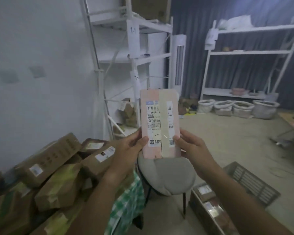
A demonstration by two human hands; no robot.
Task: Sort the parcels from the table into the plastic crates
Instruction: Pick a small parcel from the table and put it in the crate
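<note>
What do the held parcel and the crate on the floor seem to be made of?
Pink parcel: probably cardboard, matte, flat faces and crisp edges, with a glossy tape strip and paper labels. Dark crate: seemingly moulded plastic, dull, with regular slotted walls.

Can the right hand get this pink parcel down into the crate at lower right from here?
Probably yes. The right hand grips the pink parcel with the left hand, and nothing stands between it and the crate below; the chair sits left of that path.
</note>
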